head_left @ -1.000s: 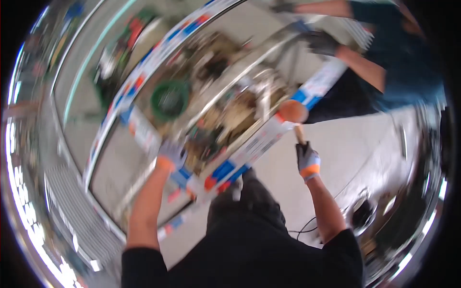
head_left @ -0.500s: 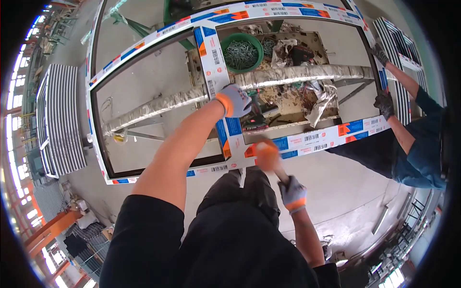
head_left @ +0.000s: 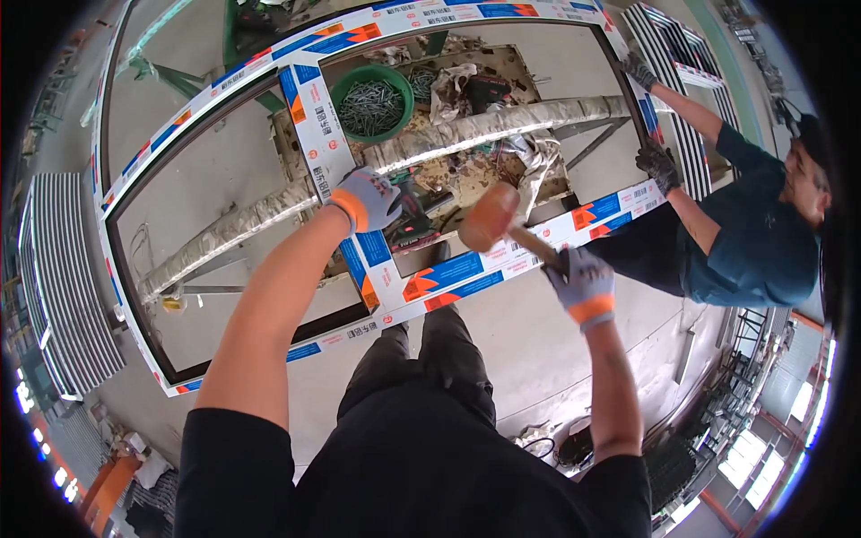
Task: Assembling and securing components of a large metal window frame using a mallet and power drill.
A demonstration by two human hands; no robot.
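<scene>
A large window frame, its profiles covered in white, blue and orange film, lies in front of me. My left hand, in a grey and orange glove, is closed around the frame's middle bar. In my right hand, gloved alike, is the wooden handle of a mallet with an orange-brown head. The mallet head is raised over the near rail, right of the middle bar. At the right end of the frame, a co-worker's dark gloved hands hold the side rail.
A wrapped support bar runs beneath the frame. Below are a green bowl of screws, a red and black power tool, a cordless drill and crumpled rags. Stacked profiles stand left, more frames right.
My right hand has lifted the mallet up and away from the near rail beside the middle bar. My left hand stays on that bar. The whole view has shifted, showing more of the co-worker.
</scene>
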